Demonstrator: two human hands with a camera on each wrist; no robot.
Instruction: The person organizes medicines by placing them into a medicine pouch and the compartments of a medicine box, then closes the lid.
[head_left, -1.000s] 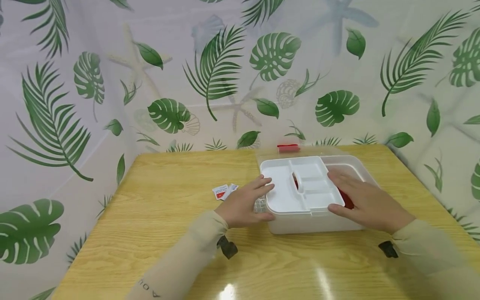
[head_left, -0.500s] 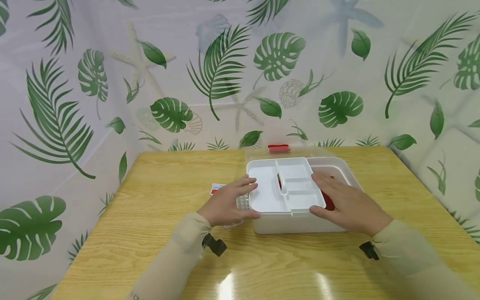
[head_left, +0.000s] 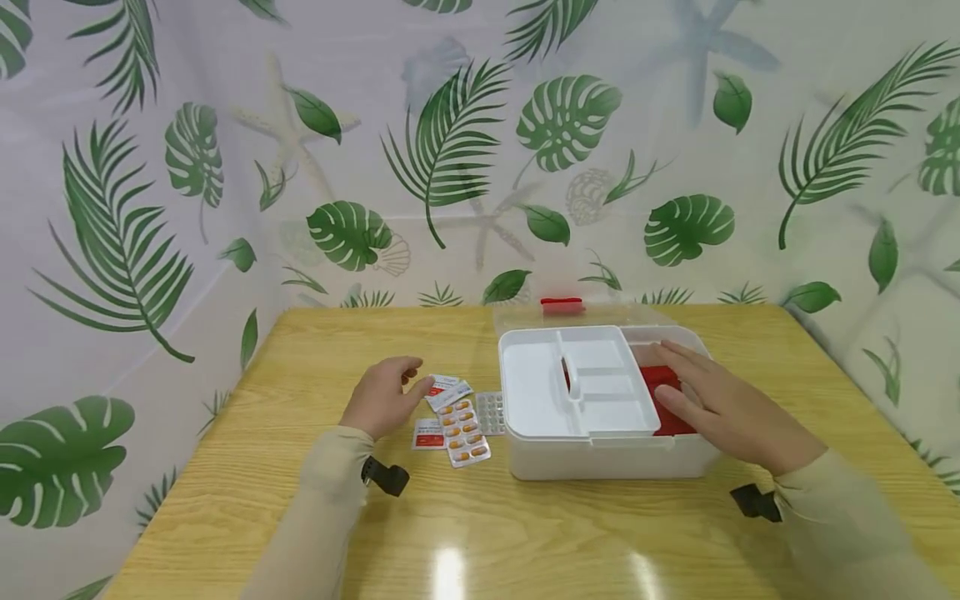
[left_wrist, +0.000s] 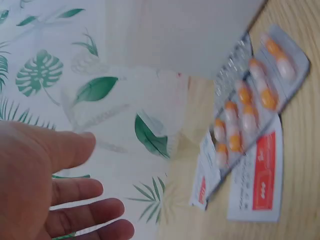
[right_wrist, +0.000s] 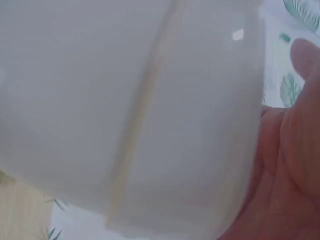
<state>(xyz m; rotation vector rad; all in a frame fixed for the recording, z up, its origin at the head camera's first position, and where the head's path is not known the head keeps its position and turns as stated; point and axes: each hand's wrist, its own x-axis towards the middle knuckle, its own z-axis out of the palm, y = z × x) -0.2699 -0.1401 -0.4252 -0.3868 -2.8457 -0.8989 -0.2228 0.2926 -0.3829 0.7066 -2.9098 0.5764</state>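
Observation:
A white box (head_left: pixel 607 460) with a white divided tray (head_left: pixel 531 379) over its left part stands on the table. My left hand (head_left: pixel 383 398), its fingers loosely bent and holding nothing, is left of the box, thumb beside a small white-and-red sachet (head_left: pixel 442 387). A blister pack of orange-and-white capsules (head_left: pixel 463 435) lies just right of it, beside another sachet (head_left: pixel 429 435) and a clear blister pack (head_left: pixel 491 412). My right hand (head_left: pixel 723 410), fingers extended, is at the box's right part, right of the tray; red material (head_left: pixel 663 387) shows inside there.
The box's clear lid (head_left: pixel 622 313) stands behind it, with a red latch (head_left: pixel 562 306). The wooden table (head_left: pixel 300 350) meets a leaf-printed cloth (head_left: pixel 480 167) at the back and left.
The box slid left between the two earlier frames. Since then my left hand has left the tray's side and moved left, uncovering the capsule pack. My right hand has moved slightly right, off the tray.

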